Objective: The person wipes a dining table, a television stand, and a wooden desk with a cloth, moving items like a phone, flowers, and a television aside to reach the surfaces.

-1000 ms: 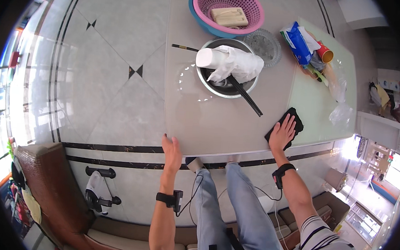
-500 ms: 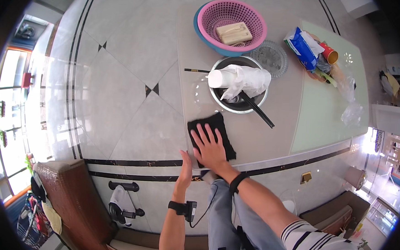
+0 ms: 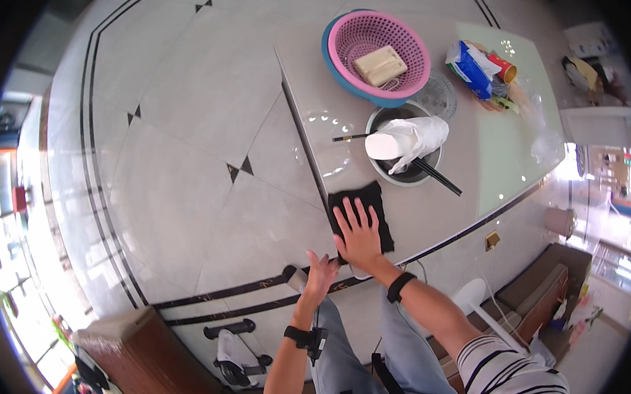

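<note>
A black cloth (image 3: 377, 198) lies spread at the near left corner of the table. My right hand (image 3: 361, 237) rests flat on it, palm down, fingers stretched and parted. Just off the table's edge, beside the cloth's near corner, is my left hand (image 3: 321, 275). Its fingers are apart and somewhat bent, and I see nothing in them. Beyond the cloth stands a steel bowl (image 3: 439, 161) holding a white cup (image 3: 382, 146), crumpled white plastic (image 3: 429, 134) and black chopsticks (image 3: 443, 177).
A pink basket (image 3: 420, 50) in a blue basin (image 3: 327, 51) holds a pale block-shaped thing (image 3: 381, 64). Near it are a clear glass dish (image 3: 437, 96), a blue-and-white package (image 3: 469, 70) and a red cup (image 3: 506, 68). A brown leather seat (image 3: 139, 356) stands at lower left.
My view has shifted, so the table appears turned and farther right. My left hand has come closer to my right hand, its fingers now bent. My right hand stays flat on the cloth.
</note>
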The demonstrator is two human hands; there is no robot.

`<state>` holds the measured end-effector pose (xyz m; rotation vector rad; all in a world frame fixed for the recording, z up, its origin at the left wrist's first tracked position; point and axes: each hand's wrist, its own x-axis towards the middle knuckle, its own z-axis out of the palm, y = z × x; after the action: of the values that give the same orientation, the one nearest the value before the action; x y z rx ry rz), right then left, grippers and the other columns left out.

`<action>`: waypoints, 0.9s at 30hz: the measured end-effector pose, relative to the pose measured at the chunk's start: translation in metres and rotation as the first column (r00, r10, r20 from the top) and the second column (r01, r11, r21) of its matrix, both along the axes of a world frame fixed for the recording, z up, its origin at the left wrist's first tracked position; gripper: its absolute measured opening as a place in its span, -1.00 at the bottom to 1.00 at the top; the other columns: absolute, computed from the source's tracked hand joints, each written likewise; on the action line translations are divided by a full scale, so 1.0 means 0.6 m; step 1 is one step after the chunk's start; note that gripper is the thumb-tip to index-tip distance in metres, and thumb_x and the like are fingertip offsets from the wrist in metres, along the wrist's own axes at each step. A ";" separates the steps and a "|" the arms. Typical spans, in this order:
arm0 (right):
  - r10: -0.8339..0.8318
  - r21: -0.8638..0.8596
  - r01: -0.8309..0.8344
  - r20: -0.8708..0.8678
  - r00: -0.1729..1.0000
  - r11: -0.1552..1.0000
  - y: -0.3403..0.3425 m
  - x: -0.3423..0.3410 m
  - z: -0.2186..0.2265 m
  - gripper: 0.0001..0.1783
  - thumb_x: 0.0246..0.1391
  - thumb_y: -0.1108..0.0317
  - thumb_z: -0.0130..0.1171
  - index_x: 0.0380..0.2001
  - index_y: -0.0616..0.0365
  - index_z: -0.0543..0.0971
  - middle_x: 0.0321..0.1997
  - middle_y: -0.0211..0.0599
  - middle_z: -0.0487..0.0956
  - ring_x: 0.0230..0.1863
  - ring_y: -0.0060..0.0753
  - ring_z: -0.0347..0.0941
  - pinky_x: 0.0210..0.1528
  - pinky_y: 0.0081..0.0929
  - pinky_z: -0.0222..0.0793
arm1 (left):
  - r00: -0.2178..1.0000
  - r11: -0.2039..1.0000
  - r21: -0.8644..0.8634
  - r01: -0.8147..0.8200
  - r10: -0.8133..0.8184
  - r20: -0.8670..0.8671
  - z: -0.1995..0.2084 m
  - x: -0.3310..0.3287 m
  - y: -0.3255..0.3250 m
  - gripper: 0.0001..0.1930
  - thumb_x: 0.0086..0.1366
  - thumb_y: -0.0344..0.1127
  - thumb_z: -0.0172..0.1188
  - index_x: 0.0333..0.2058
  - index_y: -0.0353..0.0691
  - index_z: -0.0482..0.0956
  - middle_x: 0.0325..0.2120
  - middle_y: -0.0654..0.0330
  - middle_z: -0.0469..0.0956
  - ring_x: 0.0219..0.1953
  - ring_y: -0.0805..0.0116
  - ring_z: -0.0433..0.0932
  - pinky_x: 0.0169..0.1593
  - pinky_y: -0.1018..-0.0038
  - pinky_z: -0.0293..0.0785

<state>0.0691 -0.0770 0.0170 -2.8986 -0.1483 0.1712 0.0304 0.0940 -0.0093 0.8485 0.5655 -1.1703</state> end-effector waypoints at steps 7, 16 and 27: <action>-0.131 -0.011 0.131 0.060 0.990 0.991 0.017 0.199 0.001 -0.17 0.14 0.01 0.09 0.42 0.05 0.15 0.52 -0.08 0.06 0.51 0.09 -0.08 0.49 0.14 -0.25 | 0.955 0.963 0.267 -0.035 -0.047 0.294 0.018 0.174 0.080 0.10 0.31 0.54 -0.50 0.41 -0.40 -0.38 0.43 -0.20 -0.09 0.48 0.05 -0.08 0.48 0.24 -0.22; -0.183 -0.012 0.183 -0.079 0.980 0.983 0.032 0.248 0.009 -0.01 -0.01 -0.05 0.23 0.42 0.14 0.12 0.53 -0.13 0.06 0.52 0.03 -0.08 0.47 0.21 -0.20 | 0.768 0.874 0.485 0.028 -0.329 0.549 0.032 0.545 0.045 -0.02 0.39 0.43 -0.52 0.41 -0.42 -0.19 0.43 -0.17 -0.07 0.49 0.04 -0.12 0.47 0.22 -0.21; -0.327 0.096 0.337 -0.106 0.939 0.937 0.055 0.390 0.017 0.07 -0.16 0.17 0.40 0.42 0.09 0.14 0.54 -0.18 0.06 0.53 0.01 -0.07 0.46 0.21 -0.14 | 0.344 0.807 0.590 -0.016 -0.550 0.761 0.062 0.934 -0.082 -0.17 0.50 0.24 -0.41 0.36 -0.49 0.04 0.37 -0.25 0.09 0.45 -0.06 0.01 0.46 0.27 -0.05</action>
<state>0.3032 -0.0441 0.0272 -2.7445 0.3363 0.2213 0.5908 0.0448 0.0277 1.9670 -0.2903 -0.6227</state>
